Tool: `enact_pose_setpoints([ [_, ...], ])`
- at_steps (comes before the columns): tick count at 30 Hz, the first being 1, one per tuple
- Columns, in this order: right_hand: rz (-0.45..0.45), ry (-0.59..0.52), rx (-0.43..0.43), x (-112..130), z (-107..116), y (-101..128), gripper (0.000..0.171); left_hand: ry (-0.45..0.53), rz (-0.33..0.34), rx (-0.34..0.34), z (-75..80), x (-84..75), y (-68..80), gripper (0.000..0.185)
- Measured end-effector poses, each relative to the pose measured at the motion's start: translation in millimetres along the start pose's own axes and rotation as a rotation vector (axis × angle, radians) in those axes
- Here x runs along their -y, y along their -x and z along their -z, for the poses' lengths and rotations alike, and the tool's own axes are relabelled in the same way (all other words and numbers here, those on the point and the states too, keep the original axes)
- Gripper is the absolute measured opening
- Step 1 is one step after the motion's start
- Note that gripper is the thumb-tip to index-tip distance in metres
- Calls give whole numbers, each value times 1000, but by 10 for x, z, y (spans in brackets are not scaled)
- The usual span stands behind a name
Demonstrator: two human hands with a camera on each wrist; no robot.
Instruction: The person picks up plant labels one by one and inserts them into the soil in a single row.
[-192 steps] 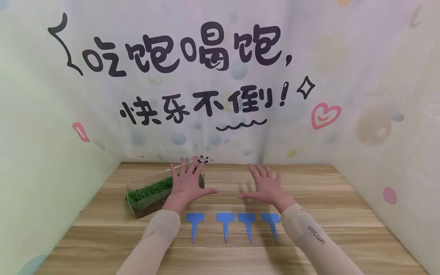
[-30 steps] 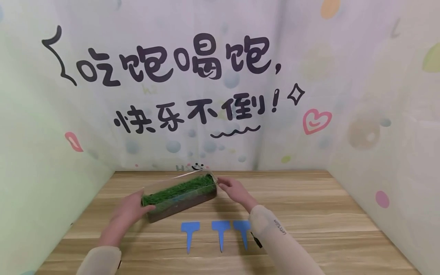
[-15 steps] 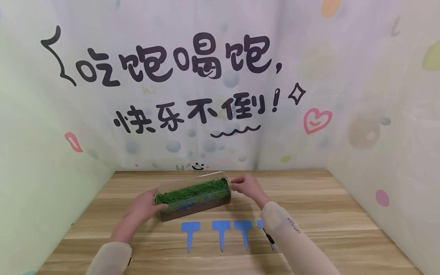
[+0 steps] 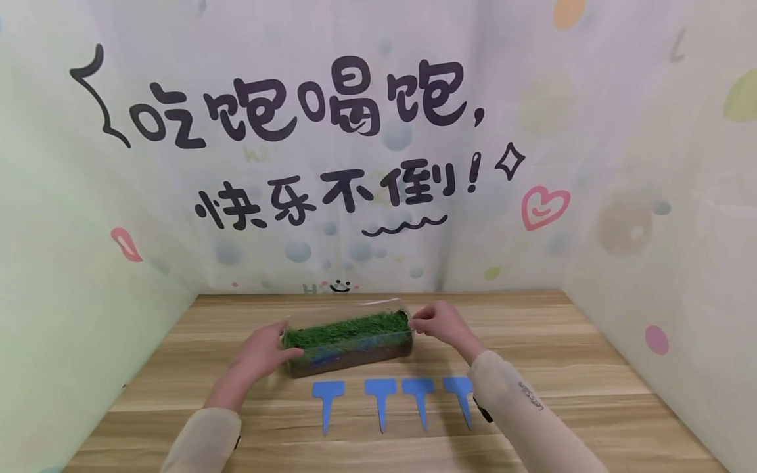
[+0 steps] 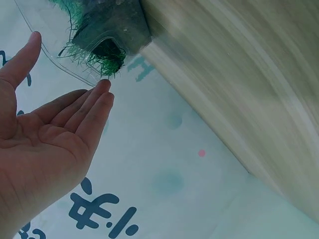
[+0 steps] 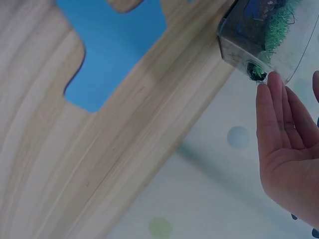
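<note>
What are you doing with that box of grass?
A person has a hand at each end of a clear plastic box filled with green grass over dark soil. The left hand touches its left end with straight fingers, and the right hand touches its right end the same way. The box sits on the light wooden table, just behind a row of four blue T-shaped plastic plant labels lying flat.
</note>
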State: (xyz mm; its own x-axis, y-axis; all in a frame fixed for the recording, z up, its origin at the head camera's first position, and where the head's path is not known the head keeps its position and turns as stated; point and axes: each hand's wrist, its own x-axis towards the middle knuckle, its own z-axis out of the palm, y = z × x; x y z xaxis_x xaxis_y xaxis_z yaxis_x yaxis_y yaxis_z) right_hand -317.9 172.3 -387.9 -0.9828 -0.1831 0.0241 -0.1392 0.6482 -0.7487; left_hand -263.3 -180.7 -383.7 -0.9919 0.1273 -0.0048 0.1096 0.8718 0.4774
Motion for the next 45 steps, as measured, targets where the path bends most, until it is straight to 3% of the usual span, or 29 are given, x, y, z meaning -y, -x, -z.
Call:
enact_pose_setpoints([
  [28,-92,-33,-54,-232,309,274,31,77,-85,6,-244,-224,-254,77],
  [45,-102,-32,-74,-320,381,354,35,130,-75,11,-322,-285,-327,76],
])
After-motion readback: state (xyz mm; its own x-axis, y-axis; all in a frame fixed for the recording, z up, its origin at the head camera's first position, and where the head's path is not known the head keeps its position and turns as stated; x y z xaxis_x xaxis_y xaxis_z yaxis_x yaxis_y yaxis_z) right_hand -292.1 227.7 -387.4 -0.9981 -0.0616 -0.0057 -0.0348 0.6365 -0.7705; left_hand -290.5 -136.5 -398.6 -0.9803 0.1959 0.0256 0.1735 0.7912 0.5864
